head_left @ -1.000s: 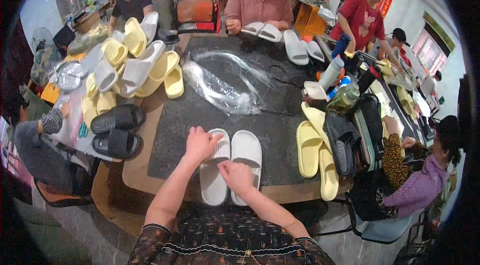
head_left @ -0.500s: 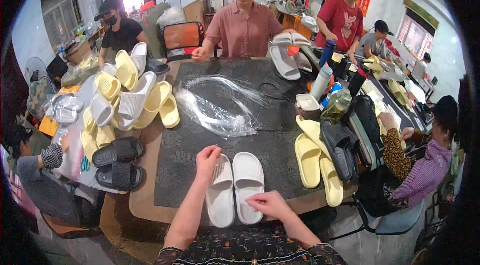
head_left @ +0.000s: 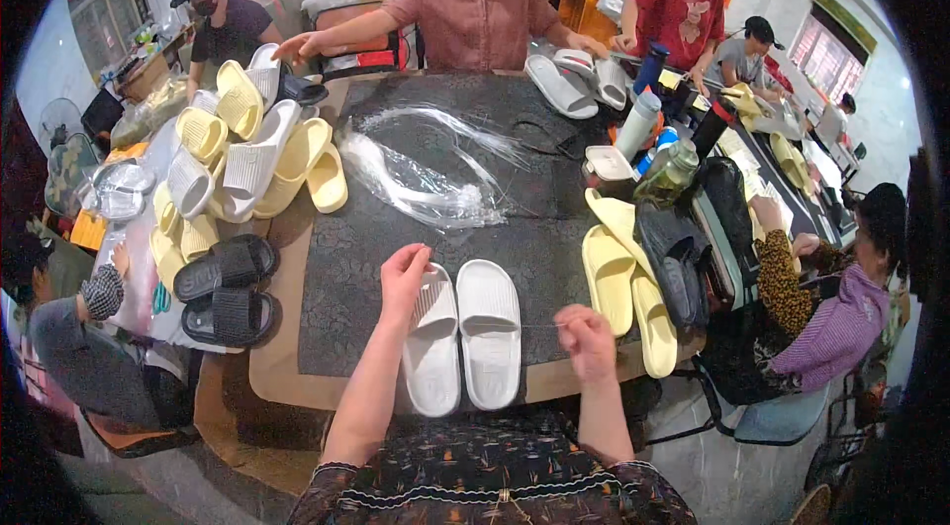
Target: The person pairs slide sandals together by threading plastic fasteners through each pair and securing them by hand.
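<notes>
A pair of white ribbed slide sandals (head_left: 491, 337) lies side by side at the table's near edge, toes away from me. My left hand (head_left: 404, 280) is closed in a pinch beside the top of the left sandal; what its fingertips hold is too small to tell. Right of the pair, my right hand (head_left: 586, 339) is raised and closed on a thin clear strand (head_left: 539, 326). That strand runs left toward the right sandal, where I lose sight of it. Farther up the table lies a loose bundle of clear plastic strands (head_left: 426, 193).
Yellow, grey and black slides are heaped at the left, with a black slide (head_left: 230, 317) lowest. Yellow slides (head_left: 608, 278), dark slides, a bag, bottles (head_left: 638, 124) and a food container (head_left: 608, 167) crowd the right. Across the table stands a co-worker (head_left: 478, 15); others sit around.
My right hand has lifted off the right sandal and moved right and up, drawing the thin strand. My left hand stays by the left sandal. The co-worker opposite has stretched an arm toward the left heap.
</notes>
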Motion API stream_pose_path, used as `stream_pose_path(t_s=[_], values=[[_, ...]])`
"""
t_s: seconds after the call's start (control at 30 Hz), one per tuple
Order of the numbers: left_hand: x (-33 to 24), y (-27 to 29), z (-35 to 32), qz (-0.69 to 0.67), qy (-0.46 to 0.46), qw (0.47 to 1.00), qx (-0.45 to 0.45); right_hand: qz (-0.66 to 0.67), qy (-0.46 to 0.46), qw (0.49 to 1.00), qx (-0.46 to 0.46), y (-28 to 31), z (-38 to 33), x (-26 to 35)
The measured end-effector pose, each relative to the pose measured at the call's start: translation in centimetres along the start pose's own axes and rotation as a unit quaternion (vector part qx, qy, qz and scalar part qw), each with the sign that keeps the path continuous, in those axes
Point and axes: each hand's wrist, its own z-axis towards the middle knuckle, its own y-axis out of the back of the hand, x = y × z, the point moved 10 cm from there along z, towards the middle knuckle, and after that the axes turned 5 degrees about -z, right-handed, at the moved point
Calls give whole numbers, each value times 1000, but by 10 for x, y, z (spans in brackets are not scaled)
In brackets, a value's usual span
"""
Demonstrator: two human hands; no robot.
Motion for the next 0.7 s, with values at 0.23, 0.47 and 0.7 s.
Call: stream_pose_path(t_s=[0.23,0.47,0.7], values=[[-5,-17,-1,-6,-20,997,79,-134,-215,948,191,-70,-24,-72],[35,-43,-12,89,-3,978,190,314,-444,829,129,-95,-52,-148],[12,-75,-40,315,-65,918,233,277,-370,887,15,-99,-11,-146]])
